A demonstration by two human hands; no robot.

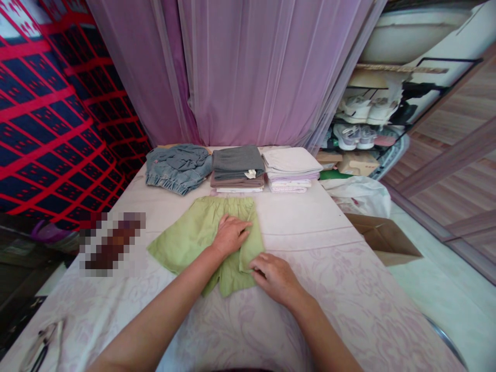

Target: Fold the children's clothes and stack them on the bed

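Observation:
Light green shorts lie spread on a table covered with a pale pink patterned cloth, waistband toward the far side. My left hand rests flat on the middle of the shorts, fingers stretched out. My right hand sits at the near right leg hem, its fingers curled and pinching the fabric edge. Behind the shorts lie a crumpled denim garment, a folded grey-and-brown stack and a folded white-and-lilac stack.
Purple curtains hang behind the table. A red and dark blue patterned hanging fills the left. A shoe rack stands right, an open cardboard box on the floor. Scissors-like object lies at the near left corner.

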